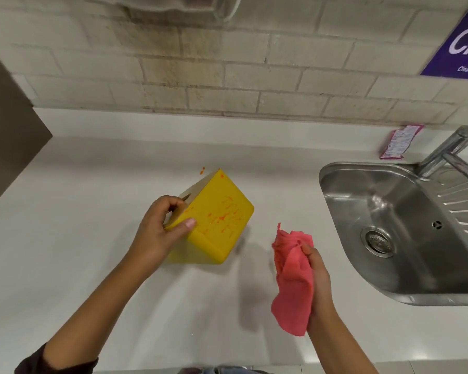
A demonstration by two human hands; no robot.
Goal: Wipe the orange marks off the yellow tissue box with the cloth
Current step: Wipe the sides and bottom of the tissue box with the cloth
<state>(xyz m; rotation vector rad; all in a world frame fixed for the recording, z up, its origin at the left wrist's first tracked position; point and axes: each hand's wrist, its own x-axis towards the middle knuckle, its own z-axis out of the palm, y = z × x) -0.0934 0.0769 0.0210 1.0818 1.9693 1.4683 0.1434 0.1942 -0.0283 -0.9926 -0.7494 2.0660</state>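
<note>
The yellow tissue box (216, 220) is tilted up on the white counter, resting on a lower edge. Orange streaks and spots (226, 215) cover its upward-facing side. My left hand (160, 233) grips the box at its left edge, thumb on the yellow face and fingers on the slotted top. My right hand (318, 279) holds a bunched pink-red cloth (292, 279) in the air to the right of the box, apart from it. The cloth hangs down from my fist.
A steel sink (333, 182) with a tap (451, 149) lies at the right. A pink packet (399, 141) leans at the tiled wall behind it. Small orange drops (202, 170) dot the white counter (92, 211) behind the box. A dark panel (8, 130) stands at the left.
</note>
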